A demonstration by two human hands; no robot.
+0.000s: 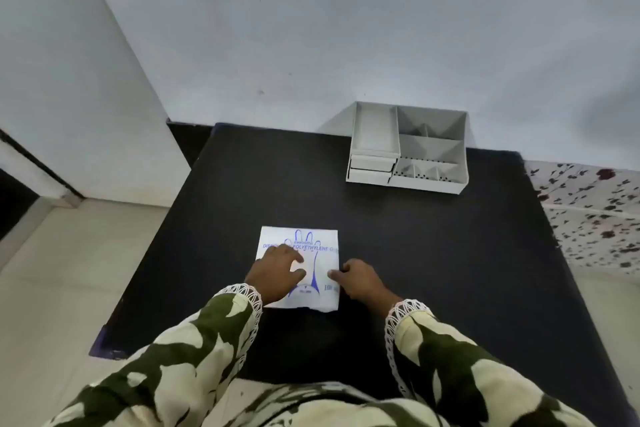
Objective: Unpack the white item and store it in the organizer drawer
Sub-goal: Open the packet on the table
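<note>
White glove packet (313,246), blue hand outline and print on it, lies flat on the black table (433,253), near edge, in front of us. Our left hand (277,270) rests spread on its left half, fingers splayed, pressing rather than gripping. Our right hand (360,279) sits at the packet's right edge, fingertips curled onto the border; we cannot tell whether it has pinched the film or only touches it.

Risks, as we judge them: thin film may tear unevenly when opened, and the contents could spill out in a bunch. If the left hand eases off, the packet may slide on the smooth table towards the near edge.

White organizer (408,149) stands at the far right of the table against the wall (346,45), well apart from the packet. Its small drawers (372,168), stacked at front left, appear closed; one must be pulled out first. Open compartments appear empty. Table between packet and organizer is bare; nothing blocks the reach.
</note>
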